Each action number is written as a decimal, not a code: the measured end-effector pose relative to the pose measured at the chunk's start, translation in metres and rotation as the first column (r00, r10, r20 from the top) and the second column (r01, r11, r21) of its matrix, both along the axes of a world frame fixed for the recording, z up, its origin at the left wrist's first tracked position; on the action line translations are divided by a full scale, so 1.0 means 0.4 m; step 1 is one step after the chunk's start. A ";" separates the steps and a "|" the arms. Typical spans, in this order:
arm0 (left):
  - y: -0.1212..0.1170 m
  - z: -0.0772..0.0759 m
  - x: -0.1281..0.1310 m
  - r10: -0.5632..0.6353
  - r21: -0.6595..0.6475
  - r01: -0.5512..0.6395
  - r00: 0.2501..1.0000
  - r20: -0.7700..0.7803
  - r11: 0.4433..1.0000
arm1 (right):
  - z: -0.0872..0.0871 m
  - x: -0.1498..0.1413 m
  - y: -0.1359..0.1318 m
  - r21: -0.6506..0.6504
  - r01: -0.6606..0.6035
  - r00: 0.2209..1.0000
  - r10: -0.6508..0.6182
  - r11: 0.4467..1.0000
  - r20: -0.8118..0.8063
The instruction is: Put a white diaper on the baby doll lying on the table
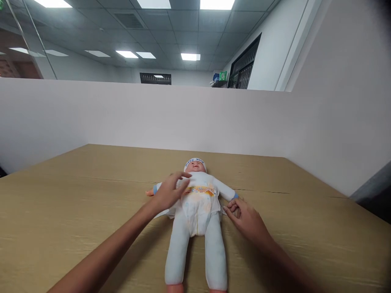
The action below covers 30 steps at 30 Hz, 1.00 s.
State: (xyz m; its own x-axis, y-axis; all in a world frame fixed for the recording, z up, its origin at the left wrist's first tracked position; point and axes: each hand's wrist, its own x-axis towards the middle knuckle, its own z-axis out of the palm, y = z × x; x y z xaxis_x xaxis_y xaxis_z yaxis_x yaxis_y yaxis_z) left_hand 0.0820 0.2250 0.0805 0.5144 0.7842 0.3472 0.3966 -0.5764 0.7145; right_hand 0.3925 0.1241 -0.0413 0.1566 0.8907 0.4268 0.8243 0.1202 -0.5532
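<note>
A baby doll in a pale blue suit lies on its back on the wooden table, head away from me, legs toward me. A white nappy with a coloured waistband sits around its hips. My left hand rests on the doll's waist at the nappy's left side, fingers stretched over the band. My right hand lies by the doll's left hand at the nappy's right edge, fingers curled together; whether they pinch the nappy tab I cannot tell.
White partition walls close off the table at the back and right. Beyond them are ceiling lights and a dark window frame. The table's right edge drops off near a dark gap.
</note>
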 end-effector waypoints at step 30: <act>-0.053 -0.073 0.180 0.018 0.392 0.173 0.899 -0.438 0.904 | 0.081 -0.019 0.083 -0.123 -0.217 0.919 0.160 0.968 -0.361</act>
State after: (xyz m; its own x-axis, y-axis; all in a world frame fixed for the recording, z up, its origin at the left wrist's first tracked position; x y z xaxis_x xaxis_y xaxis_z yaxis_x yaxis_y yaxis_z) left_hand 0.1542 0.2037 0.0512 0.7374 0.5695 0.3632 0.5448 -0.8194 0.1786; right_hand 0.3850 0.1572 -0.0089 0.0912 0.9694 0.2278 0.5484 0.1421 -0.8241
